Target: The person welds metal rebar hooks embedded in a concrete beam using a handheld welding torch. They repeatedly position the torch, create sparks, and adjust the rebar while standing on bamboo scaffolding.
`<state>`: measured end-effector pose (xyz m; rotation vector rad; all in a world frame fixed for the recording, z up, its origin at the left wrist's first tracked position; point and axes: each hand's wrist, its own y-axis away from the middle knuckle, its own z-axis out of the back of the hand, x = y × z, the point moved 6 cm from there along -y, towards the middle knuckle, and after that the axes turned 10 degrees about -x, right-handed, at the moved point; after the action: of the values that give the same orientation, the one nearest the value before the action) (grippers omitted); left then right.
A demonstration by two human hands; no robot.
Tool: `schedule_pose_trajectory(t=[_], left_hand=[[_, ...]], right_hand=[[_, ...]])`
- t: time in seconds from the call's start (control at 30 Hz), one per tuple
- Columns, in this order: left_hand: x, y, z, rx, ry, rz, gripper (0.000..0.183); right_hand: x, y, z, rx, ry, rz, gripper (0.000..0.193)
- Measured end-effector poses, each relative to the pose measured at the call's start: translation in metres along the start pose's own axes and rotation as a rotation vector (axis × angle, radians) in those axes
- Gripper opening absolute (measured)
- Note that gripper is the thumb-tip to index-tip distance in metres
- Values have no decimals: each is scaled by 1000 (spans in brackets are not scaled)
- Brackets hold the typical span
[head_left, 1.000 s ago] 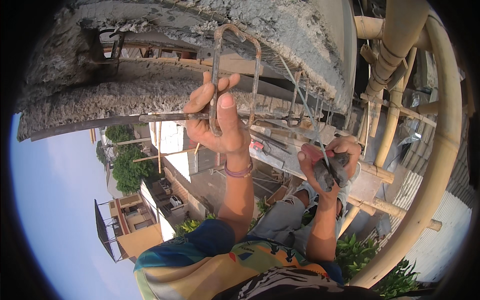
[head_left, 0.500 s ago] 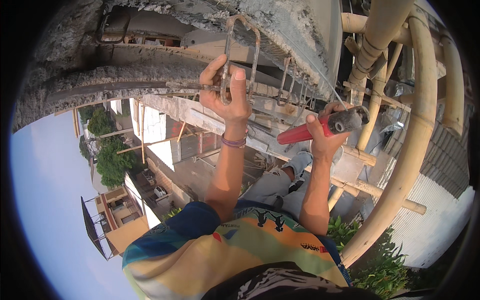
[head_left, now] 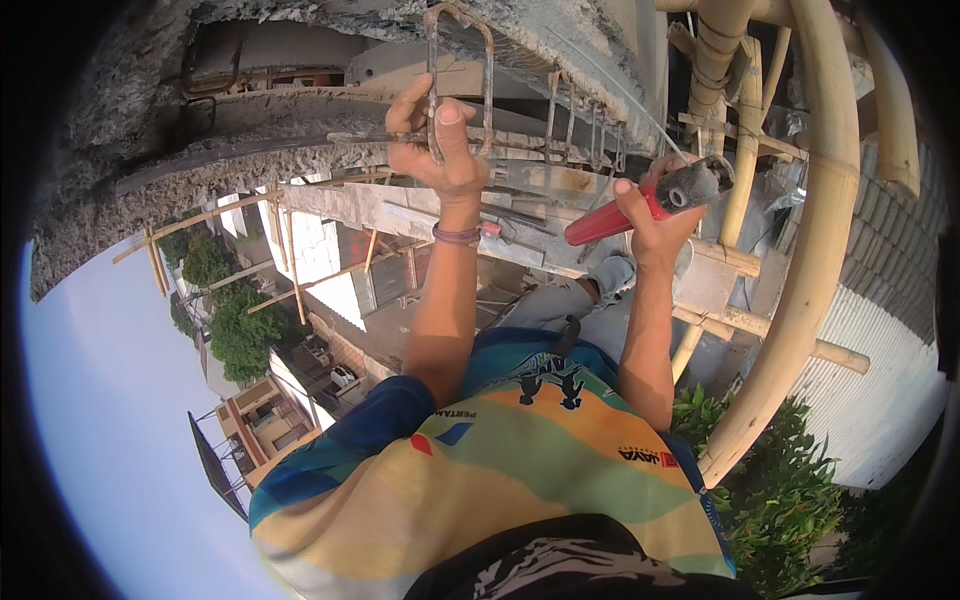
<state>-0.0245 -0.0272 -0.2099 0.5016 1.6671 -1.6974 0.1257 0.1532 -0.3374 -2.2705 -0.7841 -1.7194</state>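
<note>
My left hand [head_left: 440,150] is raised to a rusty steel stirrup [head_left: 488,85], a bent rectangular loop hanging below rough concrete. The thumb and fingers close round its lower near leg. A thin horizontal bar [head_left: 360,137] runs beside that hand at the loop's lower end. In my right hand [head_left: 658,225] is a red-handled tool [head_left: 597,222] with a worn grey metal head [head_left: 695,188]; its exact kind is unclear. The handle points left, apart from the stirrup. A thin wire [head_left: 625,100] slants down from the concrete toward the tool's head.
More stirrups [head_left: 570,115] line the beam to the right. Thick bamboo scaffold poles [head_left: 830,200] stand close at my right, with a corrugated roof [head_left: 860,380] beyond. Concrete ledges [head_left: 180,190] extend left. Far below are trees [head_left: 240,330] and a building [head_left: 265,420].
The view has shifted, so the stirrup and left hand appear farther left and higher. Both hands keep their holds; the right hand and tool appear slightly higher and farther right.
</note>
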Motion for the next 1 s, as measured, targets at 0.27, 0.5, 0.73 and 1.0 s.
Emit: schedule_pose_trajectory(t=[0.27,0.5,0.73,1.0], left_hand=[[0,0,0,-77,-57,16,44],[-2,-4,-3,-19,-112,-119,45],[-5,-3,-7,-7,-120,-101,45],[-9,-3,-4,-11,-185,-121,44]], right_hand=[[-29,-15,46,-35,79,-99,42],[-167,8,146,-214,66,-305,38],[-291,102,246,-633,-433,-750,25],[-314,119,270,-505,-568,-823,18]])
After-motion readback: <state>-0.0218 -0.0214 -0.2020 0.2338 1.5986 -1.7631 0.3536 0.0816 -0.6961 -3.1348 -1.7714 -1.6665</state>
